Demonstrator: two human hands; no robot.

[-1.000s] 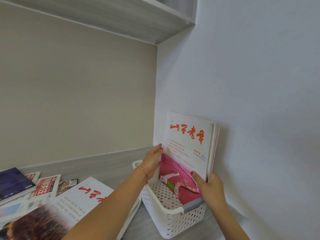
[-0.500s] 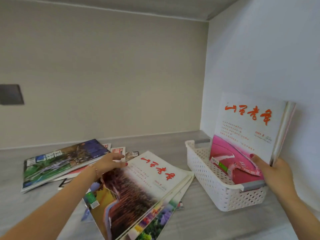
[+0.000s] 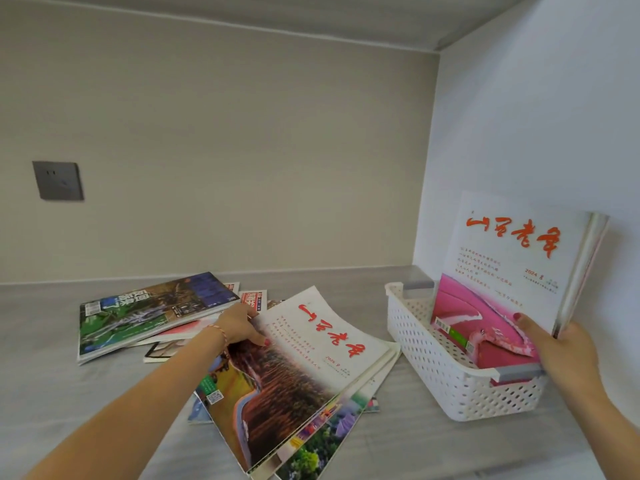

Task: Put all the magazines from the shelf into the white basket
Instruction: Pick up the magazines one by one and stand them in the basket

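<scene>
The right hand [image 3: 568, 355] has its grip closed on the lower right corner of a stack of magazines [image 3: 512, 271] standing upright in the white basket [image 3: 446, 368], thumb pressed on the pink cover and the stack leaning toward the white side wall [image 3: 540, 116]. The left hand [image 3: 239, 325] rests on the shelf [image 3: 52, 393], its grip pinching the lifted left edge of the top magazine [image 3: 304, 372] of a loose pile, thumb on the cover and fingers tucked beneath. More magazines [image 3: 145, 313] lie fanned out flat behind it, below a grey wall socket [image 3: 58, 180]
</scene>
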